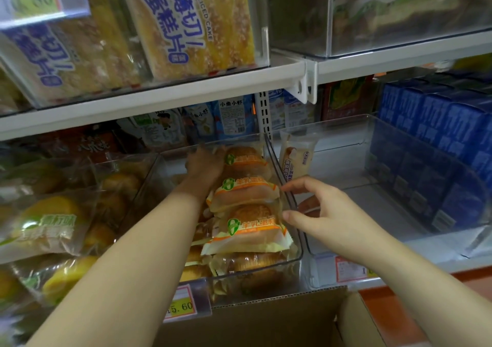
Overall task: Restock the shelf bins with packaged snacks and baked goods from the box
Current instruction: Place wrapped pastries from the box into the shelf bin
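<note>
Since the cake packets (247, 194) are heaped above the rim of the clear bin (299, 250), a shove could tip the front one into the cardboard box (266, 320) below. Left hand (205, 164) is deep in the bin, touching the rear packet; grip unclear. Right hand (316, 210) is loose, spread and empty, just beside the bin's right wall.

Clear plastic middle bin (300, 250) holds orange-wrapped round cakes (246, 194). Left hand (205, 164) lies inside, at the rear; right hand (319, 208) just beside its right wall. Clear plastic right bin (346, 160) holds one white-wrapped roll (295, 160). Brown cardboard box (266, 317) stands before both bins.
</note>
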Motion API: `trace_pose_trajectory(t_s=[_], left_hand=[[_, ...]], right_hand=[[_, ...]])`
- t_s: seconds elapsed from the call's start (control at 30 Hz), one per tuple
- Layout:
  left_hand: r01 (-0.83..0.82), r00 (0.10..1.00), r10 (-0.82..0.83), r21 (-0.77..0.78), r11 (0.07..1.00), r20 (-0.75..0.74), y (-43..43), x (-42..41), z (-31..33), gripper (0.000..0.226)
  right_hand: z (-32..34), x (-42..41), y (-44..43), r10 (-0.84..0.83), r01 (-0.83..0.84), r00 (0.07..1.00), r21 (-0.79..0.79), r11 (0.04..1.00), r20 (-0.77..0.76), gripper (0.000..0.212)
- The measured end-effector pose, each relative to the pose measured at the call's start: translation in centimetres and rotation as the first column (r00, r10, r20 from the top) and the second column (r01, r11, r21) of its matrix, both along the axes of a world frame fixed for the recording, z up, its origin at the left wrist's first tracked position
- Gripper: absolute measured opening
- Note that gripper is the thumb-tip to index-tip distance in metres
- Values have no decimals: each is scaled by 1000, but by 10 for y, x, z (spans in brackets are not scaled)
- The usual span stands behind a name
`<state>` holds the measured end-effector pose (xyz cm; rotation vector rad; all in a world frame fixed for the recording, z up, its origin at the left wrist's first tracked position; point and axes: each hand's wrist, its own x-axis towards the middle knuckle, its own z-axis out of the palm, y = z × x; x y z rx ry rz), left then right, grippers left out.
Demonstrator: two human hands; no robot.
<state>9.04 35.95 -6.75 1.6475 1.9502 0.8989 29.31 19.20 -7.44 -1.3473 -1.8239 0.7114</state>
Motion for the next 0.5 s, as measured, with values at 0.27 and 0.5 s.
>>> trace_pose_trajectory(t_s=[0.27,0.5], left_hand=[[381,816,-417,-169,909,-400,-89,12,12,61],[377,789,-407,-161,912,-460,-101,26,-7,64]], right_hand=[[2,-2,-4,-13,12,998,13,1000,64,37],[-6,-12,-12,-27,5,947,67,998,320,38]])
